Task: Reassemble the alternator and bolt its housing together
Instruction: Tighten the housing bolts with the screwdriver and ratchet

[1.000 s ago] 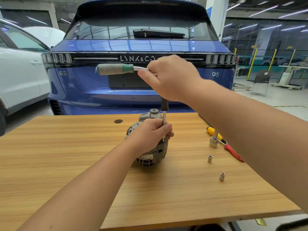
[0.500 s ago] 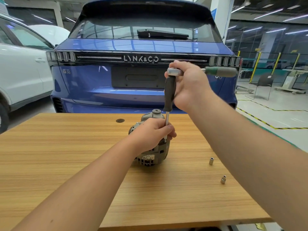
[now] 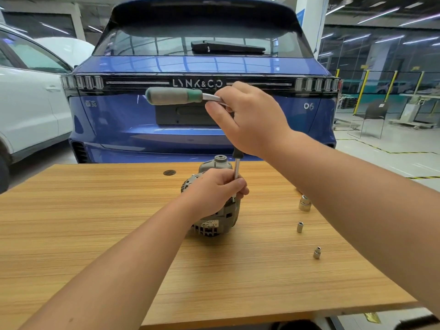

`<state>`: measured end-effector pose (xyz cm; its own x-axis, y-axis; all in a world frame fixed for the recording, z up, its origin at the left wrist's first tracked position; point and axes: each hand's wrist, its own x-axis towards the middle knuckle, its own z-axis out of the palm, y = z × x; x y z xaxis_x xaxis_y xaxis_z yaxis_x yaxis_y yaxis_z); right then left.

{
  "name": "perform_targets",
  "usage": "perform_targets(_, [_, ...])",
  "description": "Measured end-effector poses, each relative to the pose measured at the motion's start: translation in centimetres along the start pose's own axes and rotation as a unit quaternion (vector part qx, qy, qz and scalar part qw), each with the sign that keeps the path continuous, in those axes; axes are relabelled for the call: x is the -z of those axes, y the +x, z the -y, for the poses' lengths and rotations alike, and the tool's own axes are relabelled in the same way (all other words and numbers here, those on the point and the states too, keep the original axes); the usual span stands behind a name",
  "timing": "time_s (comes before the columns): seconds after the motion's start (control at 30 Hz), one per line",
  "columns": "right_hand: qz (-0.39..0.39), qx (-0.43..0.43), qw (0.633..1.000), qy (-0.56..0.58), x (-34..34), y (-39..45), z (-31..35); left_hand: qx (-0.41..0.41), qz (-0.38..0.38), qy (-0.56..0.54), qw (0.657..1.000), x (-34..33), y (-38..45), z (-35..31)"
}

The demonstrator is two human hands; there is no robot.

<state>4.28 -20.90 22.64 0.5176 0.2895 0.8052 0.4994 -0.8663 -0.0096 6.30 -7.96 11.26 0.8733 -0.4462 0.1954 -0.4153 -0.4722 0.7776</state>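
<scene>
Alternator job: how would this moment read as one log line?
left hand steadies alternator | right hand grips ratchet | three sockets loose on table

A wooden worktop [image 3: 95,234] with light brown stripes fills the front. Behind it a big blue car [image 3: 202,67] shows its back end. A white car [image 3: 28,103] is parked on the left. The floor [image 3: 392,148] is pale grey with yellow and black lines. Long lights [image 3: 381,17] glow on the ceiling. Yellow posts [image 3: 362,91] and a dark chair [image 3: 373,115] stand on the right.
</scene>
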Motion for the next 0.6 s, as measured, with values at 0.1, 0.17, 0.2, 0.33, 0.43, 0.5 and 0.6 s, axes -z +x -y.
perform_targets(0.1, [0.028, 0.003, 1.0, 0.001, 0.4, 0.3, 0.5, 0.002, -0.004, 0.006, 1.0, 0.0, -0.1, 0.0])
perform_targets(0.17, [0.072, 0.007, 0.997, -0.023, 1.0, 0.9, 1.0, 0.004, -0.01, 0.008, 1.0, 0.0, -0.1, 0.1])
perform_targets(0.2, [0.1, 0.012, 0.994, -0.052, 1.3, 1.4, 1.1, 0.004, -0.012, 0.007, 1.0, 0.0, -0.1, 0.1])
perform_targets(0.33, [0.207, -0.066, 0.97, -0.111, 2.7, 3.9, 2.0, 0.003, -0.007, 0.003, 1.0, -0.1, -0.2, 0.0])
perform_targets(0.43, [0.256, -0.215, 0.938, 0.088, 3.7, 4.8, 2.3, -0.002, -0.007, -0.005, 1.0, -0.1, -0.2, 0.0])
perform_targets(0.5, [0.245, -0.351, 0.842, 0.329, 4.1, 4.2, 2.1, -0.002, -0.007, -0.011, 1.0, 0.0, -0.2, 0.1])
perform_targets(0.6, [0.166, -0.425, 0.667, 0.589, 3.3, 2.7, 1.3, 0.001, -0.005, -0.016, 1.0, 0.0, -0.2, 0.1])
